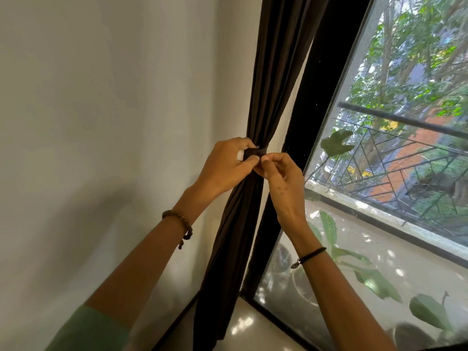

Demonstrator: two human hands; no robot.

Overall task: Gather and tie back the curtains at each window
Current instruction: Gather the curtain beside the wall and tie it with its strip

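Dark brown curtain (268, 84) hanging bunched into narrow column between wall (101, 110) and window frame (311, 110). Matching tie (253, 154) cinching it at mid-height. You're pinching tie at curtain front with both hands. Left hand (225, 165) curling thumb and fingers over it, right hand (281, 177) pinching just beside, fingertips touching. You're reaching both forearms upward.

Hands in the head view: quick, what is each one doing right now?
Left hand: closed, gripping the dark tie band round the gathered curtain.
Right hand: closed, pinching the same tie band with its fingertips.
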